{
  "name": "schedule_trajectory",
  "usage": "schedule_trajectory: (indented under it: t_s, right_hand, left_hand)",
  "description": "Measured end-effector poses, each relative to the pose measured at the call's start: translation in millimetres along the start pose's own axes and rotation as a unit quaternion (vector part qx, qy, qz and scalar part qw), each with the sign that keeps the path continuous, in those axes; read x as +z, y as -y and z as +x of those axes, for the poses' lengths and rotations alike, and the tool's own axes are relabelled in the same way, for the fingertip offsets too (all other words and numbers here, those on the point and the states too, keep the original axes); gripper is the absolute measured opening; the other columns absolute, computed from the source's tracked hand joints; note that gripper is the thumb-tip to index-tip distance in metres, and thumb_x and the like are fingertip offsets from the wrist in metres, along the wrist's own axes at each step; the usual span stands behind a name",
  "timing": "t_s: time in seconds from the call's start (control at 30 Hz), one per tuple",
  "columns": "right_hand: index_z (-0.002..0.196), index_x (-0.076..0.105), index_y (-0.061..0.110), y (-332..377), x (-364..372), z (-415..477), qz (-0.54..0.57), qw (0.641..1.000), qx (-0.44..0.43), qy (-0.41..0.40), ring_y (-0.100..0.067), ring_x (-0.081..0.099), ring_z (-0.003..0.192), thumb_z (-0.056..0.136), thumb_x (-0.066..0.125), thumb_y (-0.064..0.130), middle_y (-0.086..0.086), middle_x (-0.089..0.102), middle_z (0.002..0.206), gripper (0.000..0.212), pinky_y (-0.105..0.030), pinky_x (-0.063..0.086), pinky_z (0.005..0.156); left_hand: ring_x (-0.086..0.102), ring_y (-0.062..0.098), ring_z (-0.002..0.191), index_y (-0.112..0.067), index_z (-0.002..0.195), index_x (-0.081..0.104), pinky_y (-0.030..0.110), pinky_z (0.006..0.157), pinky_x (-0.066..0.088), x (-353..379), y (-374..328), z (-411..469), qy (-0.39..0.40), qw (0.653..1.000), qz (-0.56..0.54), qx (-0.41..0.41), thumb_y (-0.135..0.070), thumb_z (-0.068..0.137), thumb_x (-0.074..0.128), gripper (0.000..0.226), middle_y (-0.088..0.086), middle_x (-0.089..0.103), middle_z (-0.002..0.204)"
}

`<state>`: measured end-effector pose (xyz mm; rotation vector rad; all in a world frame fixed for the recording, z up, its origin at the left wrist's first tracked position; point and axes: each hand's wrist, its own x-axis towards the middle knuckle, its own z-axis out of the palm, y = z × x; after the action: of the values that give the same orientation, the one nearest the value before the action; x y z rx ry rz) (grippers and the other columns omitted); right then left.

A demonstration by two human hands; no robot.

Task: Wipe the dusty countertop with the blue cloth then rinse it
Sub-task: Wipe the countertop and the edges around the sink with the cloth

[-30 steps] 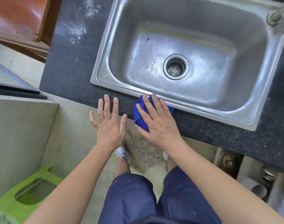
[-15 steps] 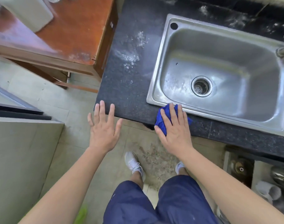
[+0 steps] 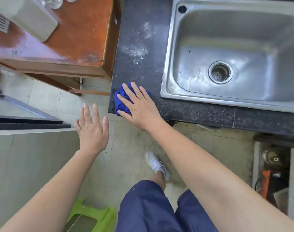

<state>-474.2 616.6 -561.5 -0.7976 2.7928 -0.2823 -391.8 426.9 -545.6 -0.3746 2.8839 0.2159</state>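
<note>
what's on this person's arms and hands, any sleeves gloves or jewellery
Both forearms are bare as far as the view shows, with no sleeves in sight. The left hand and right hand wear no gloves, and no rings, watch or bands show.

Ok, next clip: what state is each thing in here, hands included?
steel sink: no dishes in it, streaky basin.
drain: uncovered, strainer in place.
countertop: white powdery smears left of the steel sink.
blue cloth: bunched, pressed onto the countertop's front left corner.
right hand: flat on the blue cloth, fingers straight.
left hand: open, off the countertop, holding nothing.
</note>
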Motion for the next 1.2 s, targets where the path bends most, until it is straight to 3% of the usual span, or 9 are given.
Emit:
schedule_trajectory:
  t_s: [0.1, 0.17, 0.33, 0.47, 0.63, 0.77, 0.9, 1.1, 1.2]
  right_hand:
    - [0.151, 0.041, 0.024, -48.1, -1.7, -57.4, -0.011, 0.999, 0.031, -0.03, -0.031, 0.014, 0.152, 0.098, 0.038, 0.059, -0.005, 0.021, 0.164, 0.063, -0.049, 0.016, 0.122]
    - [0.153, 0.037, 0.025, -79.1, -2.7, -106.8, -0.034, 0.997, 0.071, -0.025, -0.032, 0.011, 0.153, 0.098, 0.039, 0.059, -0.005, 0.018, 0.165, 0.065, -0.05, 0.018, 0.121]
    - [0.158, 0.017, 0.027, -130.2, -18.1, -199.2, -0.046, 0.964, 0.259, 0.026, -0.027, -0.008, 0.153, 0.099, 0.025, 0.063, -0.004, 0.001, 0.167, 0.07, -0.047, 0.008, 0.124]
    - [0.158, 0.02, 0.019, -105.8, -14.1, -174.1, -0.01, 0.95, 0.313, 0.013, -0.03, -0.01, 0.153, 0.102, 0.019, 0.058, -0.009, -0.001, 0.167, 0.069, -0.049, 0.0, 0.124]
    - [0.155, 0.032, 0.015, -38.7, -1.2, -102.6, 0.021, 0.964, 0.264, -0.025, -0.037, 0.002, 0.152, 0.101, 0.029, 0.054, -0.013, 0.011, 0.165, 0.067, -0.051, 0.004, 0.123]
    - [0.151, 0.041, 0.017, 20.9, 7.2, -28.8, 0.031, 0.984, 0.168, -0.042, -0.039, 0.014, 0.15, 0.099, 0.036, 0.054, -0.014, 0.022, 0.163, 0.064, -0.051, 0.008, 0.122]
    - [0.152, 0.039, 0.023, 57.4, 6.8, 37.5, 0.021, 0.992, 0.126, -0.018, -0.038, 0.009, 0.151, 0.099, 0.034, 0.055, -0.011, 0.019, 0.164, 0.061, -0.05, 0.004, 0.123]
    - [0.155, 0.028, 0.03, 45.1, -14.3, 53.2, -0.048, 0.997, 0.013, 0.061, -0.033, -0.004, 0.152, 0.102, 0.025, 0.057, -0.006, 0.003, 0.167, 0.06, -0.048, 0.001, 0.123]
    - [0.157, 0.024, 0.03, 7.6, -32.3, 35.9, -0.073, 0.994, 0.047, 0.062, -0.03, -0.002, 0.153, 0.103, 0.02, 0.057, -0.003, 0.003, 0.167, 0.06, -0.047, 0.004, 0.123]
  left_hand:
    - [0.012, 0.034, 0.15, -0.01, 0.156, 0.021, 0.06, 0.115, 0.015, 3.7, -25.0, 7.6, 0.016, 0.999, -0.003, 0.034, -0.044, 0.103, 0.024, 0.063, 0.016, 0.014, 0.163]
    - [0.011, 0.031, 0.151, -0.009, 0.156, 0.018, 0.059, 0.116, 0.015, 8.9, -41.4, 9.2, 0.024, 0.999, -0.004, 0.048, -0.042, 0.104, 0.03, 0.062, 0.012, 0.013, 0.164]
    - [0.007, 0.029, 0.152, -0.011, 0.157, 0.013, 0.059, 0.117, 0.015, 17.3, -53.1, 8.5, 0.037, 0.998, -0.044, 0.024, -0.042, 0.104, 0.03, 0.064, 0.009, 0.007, 0.166]
    - [0.01, 0.031, 0.151, -0.011, 0.157, 0.015, 0.061, 0.117, 0.016, 13.1, -30.6, 8.7, 0.042, 0.997, -0.033, 0.056, -0.042, 0.104, 0.03, 0.063, 0.009, 0.012, 0.165]
    - [0.008, 0.031, 0.151, -0.01, 0.156, 0.017, 0.06, 0.117, 0.014, 4.3, 16.5, 4.9, 0.034, 0.999, -0.018, 0.031, -0.042, 0.104, 0.028, 0.063, 0.011, 0.01, 0.165]
    - [0.006, 0.029, 0.152, -0.011, 0.157, 0.015, 0.059, 0.118, 0.011, -7.4, 51.4, -6.5, 0.019, 1.0, -0.006, -0.003, -0.043, 0.104, 0.024, 0.062, 0.011, 0.008, 0.165]
    - [0.013, 0.032, 0.15, -0.009, 0.155, 0.022, 0.061, 0.115, 0.015, -17.0, 75.8, -15.5, -0.006, 1.0, 0.006, -0.016, -0.043, 0.102, 0.022, 0.063, 0.014, 0.015, 0.163]
    - [0.016, 0.033, 0.149, -0.008, 0.154, 0.025, 0.063, 0.112, 0.019, -21.4, 55.2, -1.6, 0.009, 1.0, 0.008, 0.014, -0.049, 0.098, 0.019, 0.069, 0.016, 0.017, 0.163]
    - [0.01, 0.031, 0.151, -0.011, 0.156, 0.021, 0.06, 0.115, 0.015, -20.9, 20.6, 14.6, 0.018, 0.999, -0.01, 0.036, -0.05, 0.099, 0.019, 0.069, 0.014, 0.011, 0.164]
